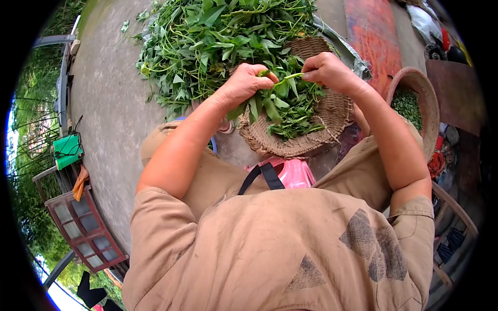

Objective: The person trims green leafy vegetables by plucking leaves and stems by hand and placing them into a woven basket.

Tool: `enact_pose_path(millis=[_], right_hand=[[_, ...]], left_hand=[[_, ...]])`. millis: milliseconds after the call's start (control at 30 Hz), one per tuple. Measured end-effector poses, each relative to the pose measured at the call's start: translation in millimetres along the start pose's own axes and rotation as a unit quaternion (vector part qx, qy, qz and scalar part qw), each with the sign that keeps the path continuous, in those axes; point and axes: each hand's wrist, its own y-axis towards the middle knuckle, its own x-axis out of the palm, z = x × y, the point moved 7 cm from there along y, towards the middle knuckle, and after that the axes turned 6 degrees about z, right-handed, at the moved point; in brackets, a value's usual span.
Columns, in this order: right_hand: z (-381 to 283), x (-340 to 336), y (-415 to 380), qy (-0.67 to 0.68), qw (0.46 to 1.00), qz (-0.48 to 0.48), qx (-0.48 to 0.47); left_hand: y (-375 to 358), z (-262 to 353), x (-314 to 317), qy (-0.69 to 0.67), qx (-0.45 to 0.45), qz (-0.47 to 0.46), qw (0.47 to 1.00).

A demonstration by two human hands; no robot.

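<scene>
My left hand (245,85) is closed around a leafy green stem, its leaves hanging below the fingers. The light green stem (288,79) stretches across to my right hand (328,71), which pinches its other end between thumb and fingers. Beneath both hands sits a woven basket (336,115), with picked leafy greens (295,127) lying inside. A large heap of leafy greens with long stems (212,46) spreads over the ground just beyond my left hand.
A pink plastic stool (294,173) shows between my legs. At right stands a round clay-coloured tub (433,111) with chopped greens, beside a worn red board (371,39). On the left, a framed window panel (85,228) and green box (67,152) edge the concrete ground (106,103).
</scene>
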Motion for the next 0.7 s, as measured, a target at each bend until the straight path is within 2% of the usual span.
enact_pose_path(millis=[200, 300, 467, 567, 600, 700], right_hand=[[-18, -5, 2, -0.059, 0.987, 0.093, -0.113], [-24, -9, 0, -0.016, 0.978, 0.124, -0.169], [-37, -7, -7, -0.110, 0.938, 0.174, -0.277], [-51, -6, -18, -0.169, 0.916, 0.211, -0.295], [-55, -4, -21, -0.188, 0.906, 0.221, -0.308], [-50, -2, -19, -0.207, 0.897, 0.236, -0.310]], left_hand=[[-1, -2, 10, -0.037, -0.016, -0.015, 0.999], [-3, 9, 10, -0.091, 0.018, -0.008, 0.996], [-7, 5, 16, -0.109, -0.048, -0.064, 0.991], [-4, 3, 5, -0.061, 0.001, -0.006, 0.998], [-4, 2, 2, -0.086, -0.017, 0.027, 0.996], [-3, 11, -1, -0.024, 0.081, 0.060, 0.995]])
